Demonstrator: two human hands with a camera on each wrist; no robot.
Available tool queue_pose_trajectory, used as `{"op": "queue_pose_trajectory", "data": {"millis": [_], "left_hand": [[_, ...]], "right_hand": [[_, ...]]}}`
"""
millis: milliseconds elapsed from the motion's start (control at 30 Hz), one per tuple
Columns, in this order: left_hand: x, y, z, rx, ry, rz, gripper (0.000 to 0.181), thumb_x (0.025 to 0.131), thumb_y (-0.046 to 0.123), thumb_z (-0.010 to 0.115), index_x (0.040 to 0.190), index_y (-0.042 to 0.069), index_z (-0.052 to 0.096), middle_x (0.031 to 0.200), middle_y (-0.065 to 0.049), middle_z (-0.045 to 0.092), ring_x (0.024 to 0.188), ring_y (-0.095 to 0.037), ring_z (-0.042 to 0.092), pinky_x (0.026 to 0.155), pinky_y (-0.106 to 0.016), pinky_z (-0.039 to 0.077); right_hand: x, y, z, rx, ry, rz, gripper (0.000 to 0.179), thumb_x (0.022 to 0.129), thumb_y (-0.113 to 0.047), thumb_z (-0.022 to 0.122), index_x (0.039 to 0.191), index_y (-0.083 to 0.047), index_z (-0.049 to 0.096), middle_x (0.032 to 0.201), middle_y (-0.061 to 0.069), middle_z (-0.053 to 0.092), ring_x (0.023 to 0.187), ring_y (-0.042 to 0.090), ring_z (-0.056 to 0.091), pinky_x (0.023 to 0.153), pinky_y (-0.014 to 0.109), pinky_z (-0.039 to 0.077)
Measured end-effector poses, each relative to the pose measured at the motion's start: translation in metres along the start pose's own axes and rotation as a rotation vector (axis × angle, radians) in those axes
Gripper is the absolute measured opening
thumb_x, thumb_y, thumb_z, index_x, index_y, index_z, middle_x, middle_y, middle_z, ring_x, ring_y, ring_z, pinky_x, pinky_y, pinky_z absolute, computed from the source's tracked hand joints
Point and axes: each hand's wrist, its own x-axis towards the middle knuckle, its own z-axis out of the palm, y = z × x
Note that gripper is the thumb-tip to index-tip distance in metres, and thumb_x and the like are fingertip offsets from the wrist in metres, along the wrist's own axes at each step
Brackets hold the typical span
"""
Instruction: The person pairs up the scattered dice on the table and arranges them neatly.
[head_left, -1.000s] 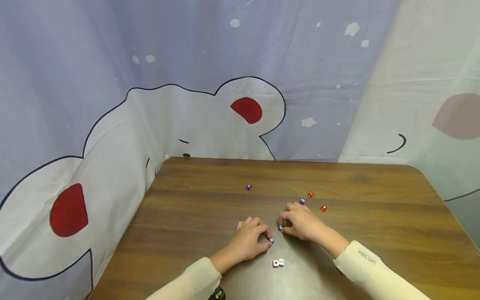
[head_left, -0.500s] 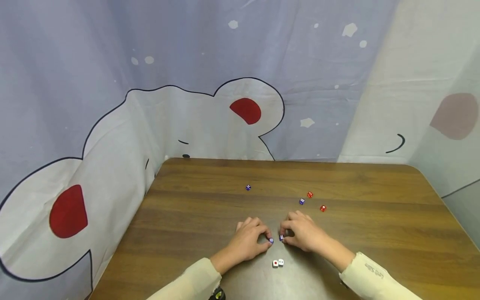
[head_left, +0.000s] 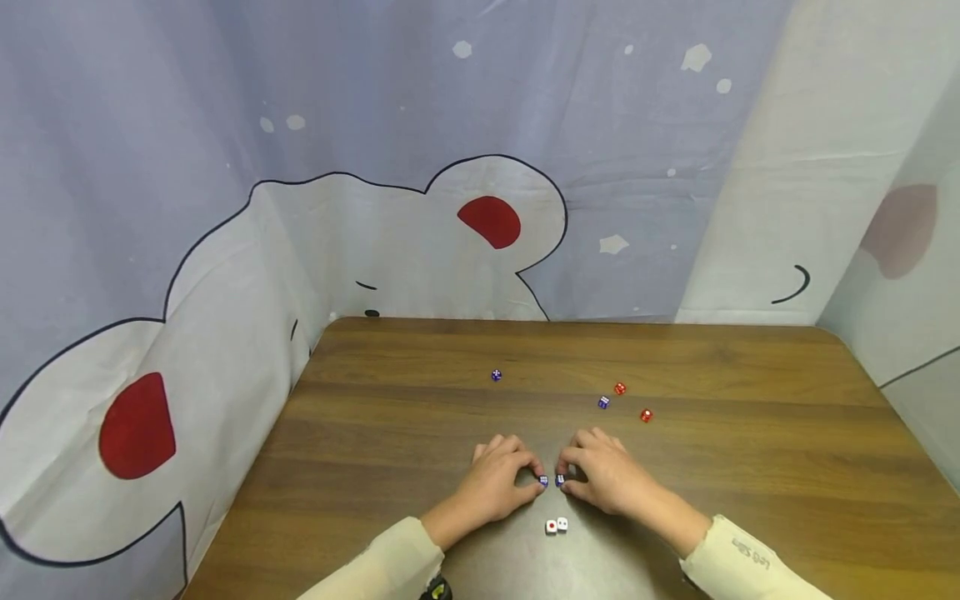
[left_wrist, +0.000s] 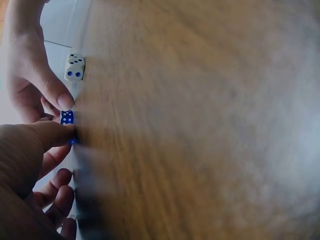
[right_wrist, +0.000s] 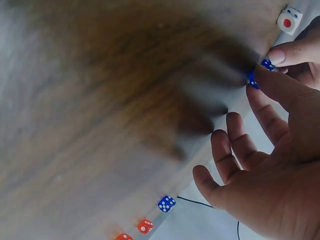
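My left hand (head_left: 491,482) pinches a blue die (head_left: 543,482) with white pips between thumb and index finger. Facing it from the right, my right hand (head_left: 606,475) pinches a second blue die (head_left: 559,481) in the same way. A narrow gap parts these two dice in the head view. In the right wrist view, my right thumb and index finger hide much of the blue die (right_wrist: 253,81) between them, while its other fingers spread loosely. Just nearer to me than both hands, two white dice (head_left: 551,527) stand side by side on the brown wooden table (head_left: 390,458).
Farther back lie a blue die (head_left: 497,376) left of centre and another blue die (head_left: 603,402) beyond my right hand. Close to the latter are a red die (head_left: 620,388) and another red die (head_left: 647,415). A patterned curtain (head_left: 420,250) hangs behind the table's far edge.
My right hand has come toward me, away from the rear blue die, carrying its own die close to the left hand's one. The left hand has stayed in place.
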Motion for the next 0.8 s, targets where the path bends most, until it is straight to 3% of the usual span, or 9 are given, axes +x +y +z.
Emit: {"op": "queue_pose_trajectory", "data": {"millis": [800], "left_hand": [[0.0001,0.0024,0.0013,0.002,0.016,-0.002,0.014,0.084,0.037,0.080,0.090,0.029,0.070,0.098,0.015,0.056,0.093,-0.005,0.047,0.081,-0.029,0.032]], "right_hand": [[0.0025,-0.0068,0.0068,0.016,0.010,0.016,0.019,0.080,-0.026,0.085,0.085,-0.024,0.067,0.093,-0.010,0.054,0.088,0.012,0.046,0.078,0.037,0.040]]}}
